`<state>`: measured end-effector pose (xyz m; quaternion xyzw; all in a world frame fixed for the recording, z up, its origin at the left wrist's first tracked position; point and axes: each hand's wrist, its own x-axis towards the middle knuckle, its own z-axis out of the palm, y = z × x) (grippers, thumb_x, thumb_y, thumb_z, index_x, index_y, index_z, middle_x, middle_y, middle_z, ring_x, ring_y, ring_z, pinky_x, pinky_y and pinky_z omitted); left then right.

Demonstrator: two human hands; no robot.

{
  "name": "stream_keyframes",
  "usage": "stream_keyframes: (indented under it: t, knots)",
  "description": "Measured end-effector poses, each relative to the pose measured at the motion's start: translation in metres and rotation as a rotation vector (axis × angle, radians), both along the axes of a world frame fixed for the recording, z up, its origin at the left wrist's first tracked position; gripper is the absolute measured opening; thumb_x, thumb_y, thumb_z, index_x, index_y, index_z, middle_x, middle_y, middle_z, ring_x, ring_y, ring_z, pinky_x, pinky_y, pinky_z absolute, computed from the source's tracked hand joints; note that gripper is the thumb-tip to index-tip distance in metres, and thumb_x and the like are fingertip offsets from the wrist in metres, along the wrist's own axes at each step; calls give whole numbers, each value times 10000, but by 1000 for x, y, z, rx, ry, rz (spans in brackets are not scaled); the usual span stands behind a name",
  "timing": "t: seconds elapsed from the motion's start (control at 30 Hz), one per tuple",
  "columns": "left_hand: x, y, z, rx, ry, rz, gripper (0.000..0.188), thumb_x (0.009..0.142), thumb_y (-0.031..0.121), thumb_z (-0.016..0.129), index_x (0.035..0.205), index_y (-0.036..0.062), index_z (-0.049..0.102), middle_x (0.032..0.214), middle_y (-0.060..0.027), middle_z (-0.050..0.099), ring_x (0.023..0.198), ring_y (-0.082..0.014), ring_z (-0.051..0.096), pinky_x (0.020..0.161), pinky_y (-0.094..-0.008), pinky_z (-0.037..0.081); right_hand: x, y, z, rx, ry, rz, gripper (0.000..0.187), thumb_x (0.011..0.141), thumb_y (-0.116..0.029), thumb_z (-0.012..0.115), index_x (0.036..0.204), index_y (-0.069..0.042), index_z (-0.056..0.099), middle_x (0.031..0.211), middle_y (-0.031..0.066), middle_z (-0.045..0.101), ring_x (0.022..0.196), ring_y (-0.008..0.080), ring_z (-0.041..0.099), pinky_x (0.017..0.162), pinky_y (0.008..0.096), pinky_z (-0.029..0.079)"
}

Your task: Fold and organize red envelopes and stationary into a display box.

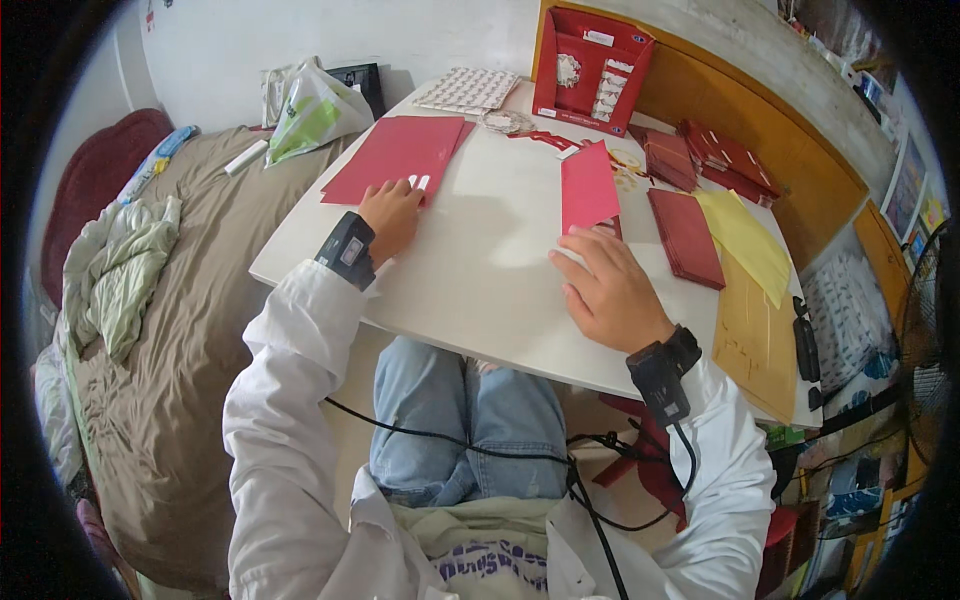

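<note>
My left hand [393, 220] rests on the near right corner of a stack of red paper sheets [390, 155], its fingers laid forward over the edge. Two small white patches show by its fingertips; what they are I cannot make out. My right hand [605, 285] lies on the white table with fingers spread, at the near end of a narrow pinkish-red paper piece [588, 190]. Its fingertips reach that end, and something darker red with a pattern peeks out beneath the paper there. Neither hand lifts anything.
A red display box [592, 75] stands at the back, beside a white patterned sheet [468, 90]. Dark red packets [686, 238], yellow paper [748, 240] and a tan envelope [750, 340] lie on the right. A black cable [450, 440] crosses my lap. Left of the table is a bed [210, 300].
</note>
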<state>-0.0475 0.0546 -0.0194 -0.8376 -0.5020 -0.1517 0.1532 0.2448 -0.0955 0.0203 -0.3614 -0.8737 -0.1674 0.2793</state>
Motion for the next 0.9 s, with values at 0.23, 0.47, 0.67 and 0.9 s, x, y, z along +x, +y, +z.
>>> stream_keyframes:
  t: [0.23,0.47,0.67,0.9]
  knots:
    - [-13,-8,3,100,-57,-133,186,801,104,545,976,94,610,956,-66,570,962,-241,538,798,-394,400,-5,-8,3,-9,-16,41,369,696,-45,586,1062,-5,564,1079,120,525,1050,291,509,907,404,418]
    - [-9,-28,52,601,-187,-387,146,749,57,613,886,92,576,852,-27,554,810,-202,552,712,-330,394,-6,-9,4,-62,87,10,390,712,-44,611,1098,-30,556,1020,109,536,928,273,561,809,370,463]
    - [19,-76,141,751,-138,-638,293,705,23,624,989,93,595,822,-5,554,744,-191,533,686,-325,402,-22,-6,33,61,281,-1,393,747,-75,648,1125,-46,543,1041,103,548,922,265,567,784,376,472]
    - [56,-120,180,731,-149,-869,339,757,80,639,1092,58,594,795,-39,560,721,-199,522,652,-312,371,-43,-15,65,-282,655,182,260,821,-64,613,1061,2,538,911,146,591,825,264,605,742,306,485]
